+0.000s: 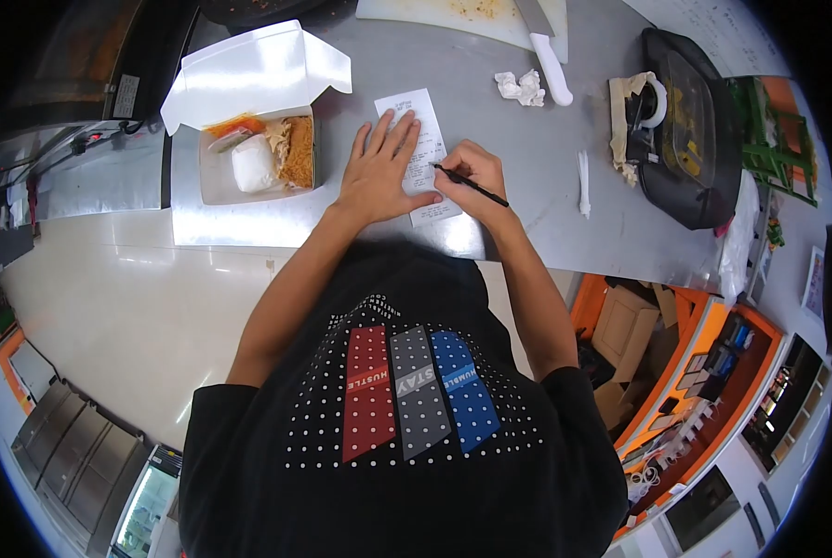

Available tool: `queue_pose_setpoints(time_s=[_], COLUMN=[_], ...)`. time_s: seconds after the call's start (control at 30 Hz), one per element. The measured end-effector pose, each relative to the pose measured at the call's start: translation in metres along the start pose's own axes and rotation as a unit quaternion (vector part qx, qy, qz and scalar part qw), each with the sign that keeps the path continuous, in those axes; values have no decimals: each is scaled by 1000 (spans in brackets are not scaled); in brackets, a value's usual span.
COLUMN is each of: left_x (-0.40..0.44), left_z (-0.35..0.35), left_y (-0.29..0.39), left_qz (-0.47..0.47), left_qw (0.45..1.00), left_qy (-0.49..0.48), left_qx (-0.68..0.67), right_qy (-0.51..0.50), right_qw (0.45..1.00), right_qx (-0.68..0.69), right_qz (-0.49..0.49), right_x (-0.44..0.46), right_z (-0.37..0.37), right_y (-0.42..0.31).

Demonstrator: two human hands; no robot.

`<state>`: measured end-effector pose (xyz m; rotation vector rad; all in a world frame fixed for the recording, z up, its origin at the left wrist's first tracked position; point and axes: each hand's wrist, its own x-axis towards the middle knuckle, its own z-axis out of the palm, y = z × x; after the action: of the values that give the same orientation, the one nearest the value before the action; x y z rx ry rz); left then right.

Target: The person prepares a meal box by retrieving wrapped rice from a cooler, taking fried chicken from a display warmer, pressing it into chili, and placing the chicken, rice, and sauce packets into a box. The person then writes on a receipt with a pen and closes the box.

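Observation:
A printed paper receipt [422, 126] lies on the steel table in front of me. My left hand [379, 172] is spread flat over its left side, fingers apart, pressing it down. In my right hand [472, 175] is a black pen [476, 188], its tip touching the receipt near the right edge. To the left stands an open white takeaway box [258, 197] with its lid folded back. Inside it are a white wrapped bundle [253, 164], a golden breaded piece of food [297, 153] and a small packet with orange on it.
A white-handled knife [551, 70] rests partly on a cutting board [416, 11] at the back. Crumpled paper [521, 88] and thin white sticks [583, 184] lie to the right. Farther right are a tape roll [655, 100] and a black container [685, 130].

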<state>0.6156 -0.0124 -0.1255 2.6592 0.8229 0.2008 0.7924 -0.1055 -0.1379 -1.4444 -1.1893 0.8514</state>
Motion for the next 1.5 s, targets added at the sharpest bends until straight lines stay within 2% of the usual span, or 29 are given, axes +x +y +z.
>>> queue_pose_setpoints(time_s=[0.2, 0.3, 0.4, 0.8, 1.1, 1.3, 1.5], left_x=[0, 1, 0, 0, 0, -1, 0], left_z=[0, -1, -2, 0, 1, 0, 0], left_y=[0, 0, 1, 0, -1, 0, -1], left_qz=[-2, -5, -7, -3, -2, -7, -1], left_qw=[1000, 1000, 1000, 1000, 1000, 1000, 1000], left_qy=[-3, -8, -10, 1, 8, 0, 3], left_qx=[-2, -6, -9, -4, -3, -7, -4], right_qy=[8, 55, 58, -4, -7, 58, 6], right_qw=[1000, 998, 998, 1000, 1000, 998, 1000], right_qx=[-9, -8, -14, 9, 16, -40, 14], right_qz=[2, 5, -1, 8, 16, 6, 20], right_x=[-1, -1, -3, -5, -4, -4, -6], right_z=[1, 4, 3, -1, -1, -1, -2], right_y=[5, 1, -1, 2, 1, -1, 4])
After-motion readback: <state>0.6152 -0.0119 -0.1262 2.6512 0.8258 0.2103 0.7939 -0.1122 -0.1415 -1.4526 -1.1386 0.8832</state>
